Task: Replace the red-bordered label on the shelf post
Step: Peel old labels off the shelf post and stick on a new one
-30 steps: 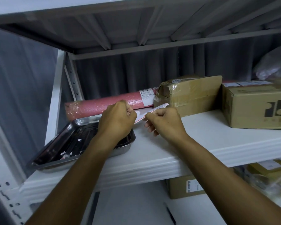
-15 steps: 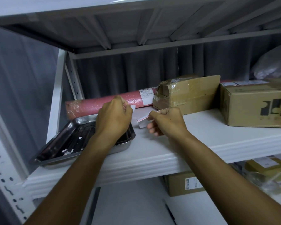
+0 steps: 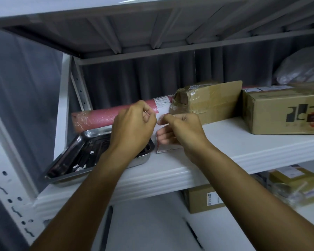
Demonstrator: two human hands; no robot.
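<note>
in the head view, both hands meet above the white metal shelf board (image 3: 225, 142), just in front of a long pink foam roll wrapped in clear film (image 3: 98, 117). the left hand (image 3: 132, 129) has its fingers curled in, thumb and forefinger pinching the upper left edge of a white paper label sheet with a thin red border (image 3: 166, 148). the right hand (image 3: 181, 132) pinches the sheet's top edge between thumb and forefinger, its other fingers curled behind the paper. the sheet hangs upright between the hands, its lower edge down near the board, just beside the right rim of a shiny rectangular steel tray (image 3: 76, 151). a tape-wrapped brown cardboard parcel (image 3: 208, 100) sits behind the right hand. the white perforated shelf post (image 3: 9, 189) stands at lower left, well apart from the sheet.
</note>
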